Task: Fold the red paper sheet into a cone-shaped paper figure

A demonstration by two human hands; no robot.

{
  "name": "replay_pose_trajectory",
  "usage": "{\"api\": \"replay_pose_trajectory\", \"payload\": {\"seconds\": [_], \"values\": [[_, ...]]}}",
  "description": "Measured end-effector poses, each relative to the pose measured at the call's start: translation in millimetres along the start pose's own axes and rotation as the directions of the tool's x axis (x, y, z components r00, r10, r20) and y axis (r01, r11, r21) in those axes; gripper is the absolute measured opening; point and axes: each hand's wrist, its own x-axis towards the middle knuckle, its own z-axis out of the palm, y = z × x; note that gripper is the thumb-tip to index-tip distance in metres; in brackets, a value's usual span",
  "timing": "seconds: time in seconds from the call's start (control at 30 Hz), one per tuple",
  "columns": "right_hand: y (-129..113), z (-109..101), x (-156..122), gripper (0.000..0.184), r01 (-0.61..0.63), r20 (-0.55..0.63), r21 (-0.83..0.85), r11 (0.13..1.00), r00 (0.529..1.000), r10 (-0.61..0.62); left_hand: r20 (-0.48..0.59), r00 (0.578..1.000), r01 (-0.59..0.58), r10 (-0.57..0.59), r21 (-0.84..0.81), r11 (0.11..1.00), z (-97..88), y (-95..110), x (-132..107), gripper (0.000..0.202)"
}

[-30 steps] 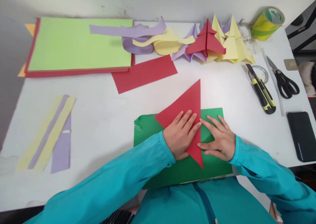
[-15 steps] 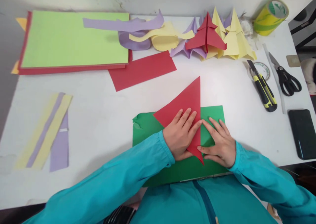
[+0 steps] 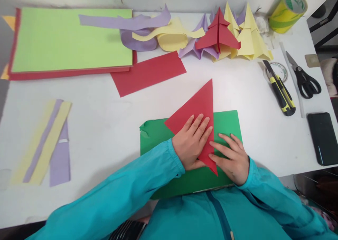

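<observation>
A folded red sheet of paper [image 3: 196,104], triangular with a long straight right edge, lies on a green sheet [image 3: 155,136] at the table's front. Flat on the red paper rests my left hand [image 3: 194,141], fingers stretched out and pressing it down. My right hand [image 3: 232,159] is open beside it, fingers spread, with two fingertips touching the paper's right edge near its lower point. The green sheet's upper left corner is crumpled. My left palm covers part of the red paper's lower half.
Behind lie a light green and red paper stack [image 3: 71,39], a red strip [image 3: 150,72] and several folded paper planes [image 3: 219,32]. At right are a utility knife [image 3: 281,92], scissors [image 3: 303,78], a tape roll [image 3: 289,12] and a phone [image 3: 322,137]. Paper strips [image 3: 50,141] lie left.
My right hand's fingertips have slid down along the red paper's right edge, towards my body. My left hand stays flat on the paper. The view has shifted slightly.
</observation>
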Motion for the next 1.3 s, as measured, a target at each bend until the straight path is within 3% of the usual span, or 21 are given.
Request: {"api": "replay_pose_trajectory", "payload": {"seconds": [0.27,0.57,1.0,1.1,1.13,1.2,1.23,1.3], "values": [[4.3,-1.6,3.0,0.014,0.166,-0.025,0.086,0.982,0.986,-0.164,0.026,1.0,0.003,-0.003,0.013,1.0,0.0,0.0,0.5,0.101],[0.7,-5.7,9.5,0.014,0.135,-0.051,0.217,0.967,0.991,-0.127,0.006,1.0,0.019,-0.019,0.017,1.0,1.7,1.7,0.6,0.096],[-7.1,-3.7,4.7,0.013,0.18,-0.075,0.18,0.967,0.983,-0.169,-0.066,0.997,0.042,-0.045,-0.051,0.998,6.0,1.3,-0.3,0.089],[-5.4,-0.3,4.4,0.015,0.162,-0.108,0.223,0.961,0.984,-0.141,-0.196,0.98,-0.037,0.018,-0.093,0.995,13.1,5.1,-4.3,0.068],[-4.9,-0.2,4.9,0.015,0.156,-0.105,0.236,0.959,0.985,-0.135,-0.284,0.958,-0.073,0.04,-0.108,0.991,15.7,8.7,-6.0,0.051],[-4.0,-2.2,6.9,0.015,0.137,-0.075,0.271,0.953,0.99,-0.12,-0.496,0.867,-0.13,0.045,-0.138,0.982,19.2,17.7,-9.5,0.019],[-3.6,-3.9,8.2,0.015,0.125,-0.06,0.293,0.948,0.992,-0.112,-0.534,0.845,-0.125,0.013,-0.173,0.977,19.7,22.2,-11.1,0.018],[-2.7,-7.2,10.9,0.013,0.108,-0.042,0.328,0.938,0.994,-0.099,-0.532,0.846,-0.135,-0.033,-0.274,0.952,18.3,28.9,-13.6,0.017]]}}
